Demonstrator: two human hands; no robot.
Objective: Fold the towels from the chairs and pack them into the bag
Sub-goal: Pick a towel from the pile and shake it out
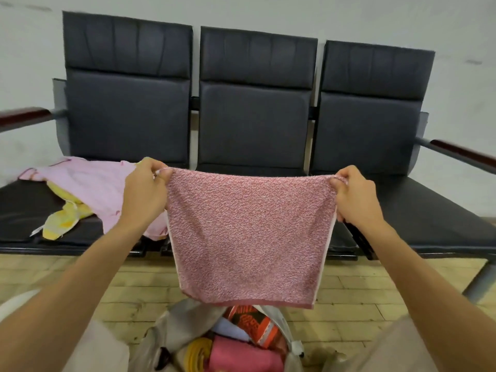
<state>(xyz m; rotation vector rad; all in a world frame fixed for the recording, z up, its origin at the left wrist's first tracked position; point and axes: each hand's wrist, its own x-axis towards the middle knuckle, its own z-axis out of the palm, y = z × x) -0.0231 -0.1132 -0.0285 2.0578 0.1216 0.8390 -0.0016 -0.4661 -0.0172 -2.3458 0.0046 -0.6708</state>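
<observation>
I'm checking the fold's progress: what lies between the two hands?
In the head view, the pink towel stretches between the left hand and right hand, each pinching a top corner.

Left hand, right hand bare; forearms unsleeved; beige trousers, perhaps shorts.

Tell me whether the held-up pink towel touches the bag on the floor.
Cannot tell. In the head view the towel hangs over the bag, its hem overlapping the mouth, but neither contact nor gap is plain.

Pink terry towel hanging spread above open bag, pale pink towel over yellow towel on left seat
</observation>
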